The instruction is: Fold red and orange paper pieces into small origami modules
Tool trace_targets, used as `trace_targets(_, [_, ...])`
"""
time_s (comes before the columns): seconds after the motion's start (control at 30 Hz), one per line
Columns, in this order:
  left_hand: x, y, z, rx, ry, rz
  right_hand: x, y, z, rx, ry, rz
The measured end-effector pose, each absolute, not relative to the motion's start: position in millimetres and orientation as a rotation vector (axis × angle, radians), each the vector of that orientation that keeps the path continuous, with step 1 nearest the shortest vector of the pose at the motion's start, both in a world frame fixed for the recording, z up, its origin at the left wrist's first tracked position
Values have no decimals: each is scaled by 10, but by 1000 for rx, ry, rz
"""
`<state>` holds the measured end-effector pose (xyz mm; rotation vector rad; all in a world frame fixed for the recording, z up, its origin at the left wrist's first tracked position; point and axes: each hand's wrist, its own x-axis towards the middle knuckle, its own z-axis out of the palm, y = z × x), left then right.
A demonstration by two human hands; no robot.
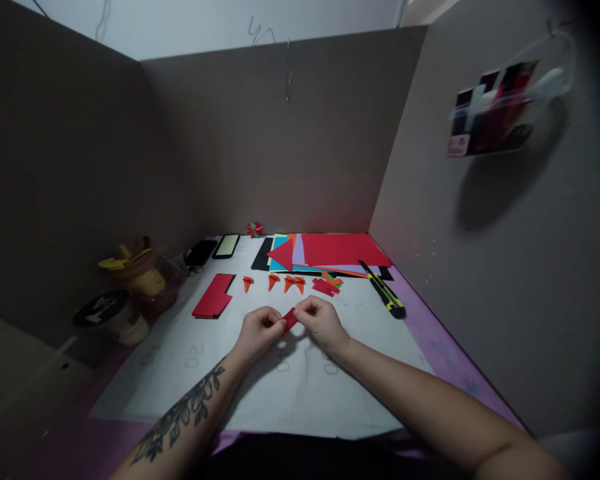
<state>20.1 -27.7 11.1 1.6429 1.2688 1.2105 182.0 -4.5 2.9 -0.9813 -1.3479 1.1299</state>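
A small red paper piece (289,321) is held between both hands above the white sheet. My left hand (261,329) pinches its left end with thumb and finger. My right hand (322,321) pinches the upper right end. Beyond the hands, small folded orange pieces (273,282) stand in a row. To their right lie small red cut pieces (325,287) beside orange and green ones. Left of the hands rests a stack of red paper (213,296) with a notched corner.
Coloured sheets (345,249) lie at the back, with a yellow-black cutter (384,291) at right. Two phones, one with a lit screen (227,246), and a red-green paper star (255,229) are at back left. Containers (113,316) stand left. Grey walls surround the table.
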Motion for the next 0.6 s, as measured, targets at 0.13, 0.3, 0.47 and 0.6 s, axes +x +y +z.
trace_targets(0.13, [213, -289, 135, 1628, 1285, 1198, 1819, -55, 42, -980, -1362, 1119])
trace_targets(0.3, [215, -284, 121, 1620, 1280, 1184, 1820, -61, 48, -992, -1371, 1114])
trace_targets(0.47, [215, -270, 85, 1631, 1250, 1189, 1819, -52, 39, -985, -1362, 1117])
trace_targets(0.6, [218, -277, 98, 1642, 1245, 1184, 1815, -49, 29, -982, -1353, 1120])
